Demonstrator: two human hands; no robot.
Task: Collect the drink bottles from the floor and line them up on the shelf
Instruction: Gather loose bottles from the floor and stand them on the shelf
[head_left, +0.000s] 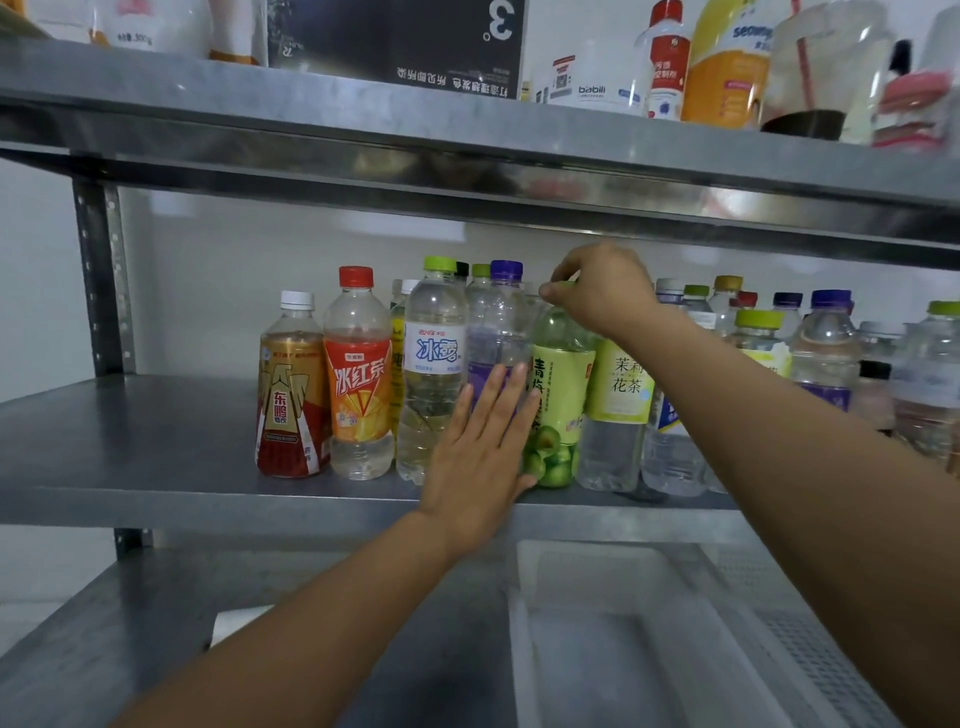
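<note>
Several drink bottles stand in rows on the middle metal shelf (130, 447). A green plum-tea bottle (563, 384) stands upright in the front row. My right hand (602, 291) grips its green cap from above. My left hand (483, 452) lies flat with straight fingers against the front of the purple-label bottle (493, 332) and the plum-tea bottle's left side. Further left stand a water bottle with a green cap (434, 364), an orange iced-tea bottle (358, 379) and a gold-and-red bottle (291, 400). A jasmine-tea bottle (623, 395) stands just right of the plum-tea bottle.
More bottles fill the shelf to the right (826, 353). The upper shelf (415, 135) carries a black box (400, 41) and cleaning bottles (727, 67). A white plastic basket (649, 634) sits on the lower shelf. A perforated upright post (104, 280) stands at the left.
</note>
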